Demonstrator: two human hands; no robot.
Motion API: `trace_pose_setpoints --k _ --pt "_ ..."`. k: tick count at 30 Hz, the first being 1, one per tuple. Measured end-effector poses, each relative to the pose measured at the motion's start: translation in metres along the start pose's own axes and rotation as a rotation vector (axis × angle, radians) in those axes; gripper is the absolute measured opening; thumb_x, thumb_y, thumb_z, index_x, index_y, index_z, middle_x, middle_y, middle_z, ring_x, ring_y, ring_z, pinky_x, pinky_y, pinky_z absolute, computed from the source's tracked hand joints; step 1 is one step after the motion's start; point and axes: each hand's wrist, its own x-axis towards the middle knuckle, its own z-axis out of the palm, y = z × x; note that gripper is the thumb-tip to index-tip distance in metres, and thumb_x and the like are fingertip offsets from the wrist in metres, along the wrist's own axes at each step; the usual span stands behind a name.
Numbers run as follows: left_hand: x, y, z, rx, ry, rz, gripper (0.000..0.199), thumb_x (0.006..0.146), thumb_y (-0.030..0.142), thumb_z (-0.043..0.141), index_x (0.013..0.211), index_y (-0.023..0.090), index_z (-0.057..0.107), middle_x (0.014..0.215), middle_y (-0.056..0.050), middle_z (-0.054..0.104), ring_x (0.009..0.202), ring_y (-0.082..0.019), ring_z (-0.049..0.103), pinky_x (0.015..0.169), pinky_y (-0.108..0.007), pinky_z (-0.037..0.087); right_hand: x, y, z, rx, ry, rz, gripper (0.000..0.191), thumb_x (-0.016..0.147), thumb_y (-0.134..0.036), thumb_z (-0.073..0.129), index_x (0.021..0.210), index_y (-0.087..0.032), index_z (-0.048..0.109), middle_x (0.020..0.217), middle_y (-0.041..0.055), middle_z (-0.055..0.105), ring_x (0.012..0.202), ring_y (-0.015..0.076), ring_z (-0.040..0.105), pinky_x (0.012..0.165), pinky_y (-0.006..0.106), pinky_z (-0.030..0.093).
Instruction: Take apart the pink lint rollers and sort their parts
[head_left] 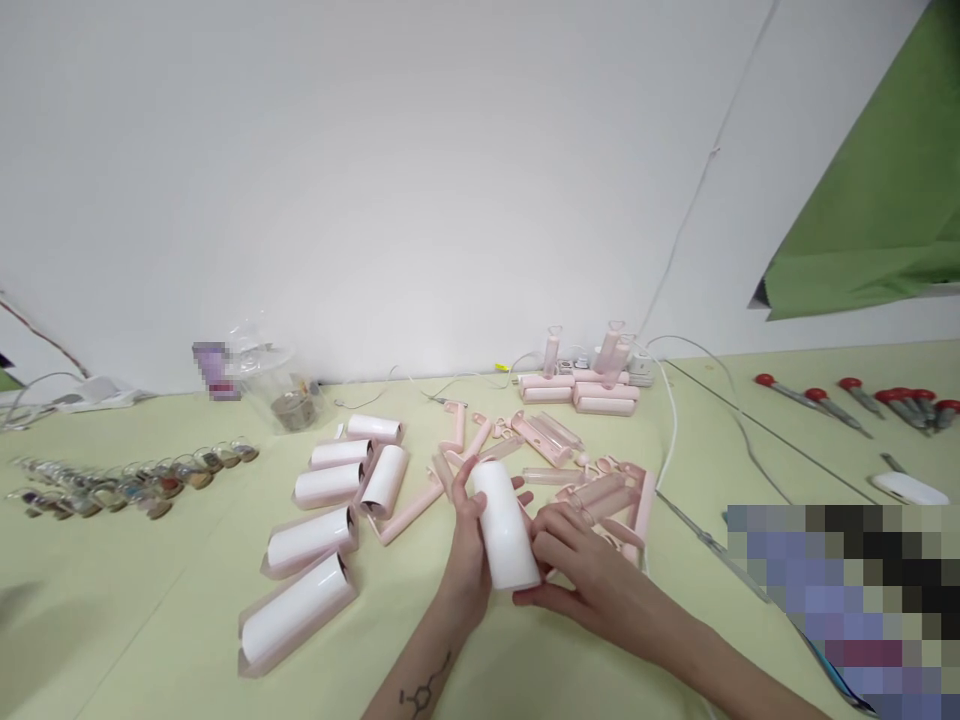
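Between bare left hand (466, 535) and right hand (579, 558), a glossy white cylindrical roll (507, 528) is gripped above the pale-green counter (180, 590), fingers closed on its side and lower end, presumably for steadiness.

held roll (506, 525): plain white | parts (536, 437): pale pink | tabletop (187, 580): pale yellow-green | tool knobs (816, 396): red (shafts (846, 416) grey)

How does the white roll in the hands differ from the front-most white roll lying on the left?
The held roll is tilted in the left hand, the right hand at its lower end; the table roll lies on the table. The table roll has a pinkish cover; the held roll shows none. Both are white and tube-shaped.
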Motion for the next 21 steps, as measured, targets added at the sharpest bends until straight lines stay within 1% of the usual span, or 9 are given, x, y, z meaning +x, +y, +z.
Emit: trace_pose_setpoints --k 3,5,8,11,12,14,16,19,21 --pt "-0.002 0.003 0.001 -0.030 0.011 -0.176 0.057 0.071 0.045 0.056 0.119 0.016 0.044 0.095 -0.011 0.064 0.081 -0.025 0.062 0.071 -0.033 0.048 0.002 -0.004 0.000 -0.190 -0.066 -0.118 0.012 0.081 -0.023 0.055 0.072 -0.018 0.048 0.077 0.0046 0.056 0.072 0.0195 0.050 0.058 0.030 0.043" --pt "-0.004 0.005 0.002 -0.015 0.062 -0.237 0.056 0.069 0.042 0.061 0.114 0.014 0.047 0.088 -0.011 0.066 0.078 -0.025 0.063 0.071 -0.032 0.048 0.002 -0.007 0.000 -0.210 -0.084 -0.136 0.012 0.080 -0.022 0.056 0.072 -0.018 0.048 0.075 0.0049 0.056 0.072 0.0202 0.051 0.058 0.031 0.044" --pt "-0.005 0.009 0.002 -0.072 0.058 -0.241 0.050 0.071 0.044 0.059 0.111 0.014 0.050 0.083 -0.009 0.067 0.077 -0.024 0.064 0.070 -0.033 0.048 0.000 -0.009 -0.004 0.020 -0.084 -0.002 0.017 0.077 -0.031 0.061 0.080 -0.020 0.048 0.080 0.0035 0.055 0.081 0.0201 0.052 0.068 0.033 0.047" --pt "-0.004 0.011 0.001 -0.143 -0.023 -0.226 0.046 0.076 0.047 0.051 0.106 0.013 0.054 0.083 -0.010 0.067 0.078 -0.024 0.064 0.072 -0.033 0.048 -0.004 -0.006 -0.009 0.253 -0.057 0.095 0.021 0.076 -0.035 0.060 0.093 -0.026 0.051 0.106 0.0057 0.049 0.106 0.0223 0.045 0.085 0.036 0.044" --pt "-0.004 0.011 0.000 -0.151 -0.041 -0.205 0.045 0.076 0.046 0.051 0.106 0.013 0.055 0.084 -0.009 0.067 0.078 -0.024 0.064 0.073 -0.033 0.048 -0.005 -0.004 -0.010 0.302 -0.022 0.123 0.027 0.077 -0.035 0.059 0.101 -0.028 0.050 0.114 0.0062 0.044 0.112 0.0235 0.041 0.088 0.038 0.043" --pt "-0.004 0.011 0.000 -0.161 -0.064 -0.157 0.043 0.076 0.043 0.052 0.109 0.016 0.054 0.087 -0.008 0.067 0.080 -0.023 0.063 0.075 -0.033 0.047 -0.005 -0.001 -0.009 0.361 0.036 0.223 0.053 0.072 -0.036 0.063 0.119 -0.032 0.039 0.125 0.0068 0.034 0.118 0.0257 0.037 0.091 0.040 0.042" --pt "-0.004 0.011 0.002 -0.170 -0.071 -0.123 0.042 0.077 0.040 0.052 0.113 0.019 0.051 0.090 -0.006 0.066 0.081 -0.022 0.063 0.077 -0.032 0.047 -0.004 0.001 -0.006 0.368 0.031 0.307 0.070 0.067 -0.038 0.067 0.126 -0.035 0.030 0.129 0.0058 0.030 0.121 0.0272 0.034 0.092 0.042 0.042" --pt "-0.004 0.012 0.003 -0.179 -0.041 -0.103 0.041 0.077 0.041 0.051 0.110 0.016 0.053 0.088 -0.006 0.066 0.082 -0.021 0.062 0.074 -0.030 0.048 -0.003 0.001 0.004 0.337 -0.030 0.338 0.056 0.071 -0.041 0.063 0.120 -0.038 0.039 0.134 0.0023 0.028 0.126 0.0267 0.025 0.093 0.042 0.041" --pt "-0.002 0.012 0.003 -0.211 -0.007 -0.112 0.040 0.077 0.043 0.051 0.102 0.013 0.056 0.083 -0.008 0.065 0.078 -0.020 0.062 0.069 -0.028 0.048 -0.004 0.001 0.012 0.323 -0.016 0.319 0.047 0.074 -0.041 0.060 0.117 -0.036 0.042 0.135 0.0023 0.029 0.128 0.0260 0.023 0.095 0.042 0.040"
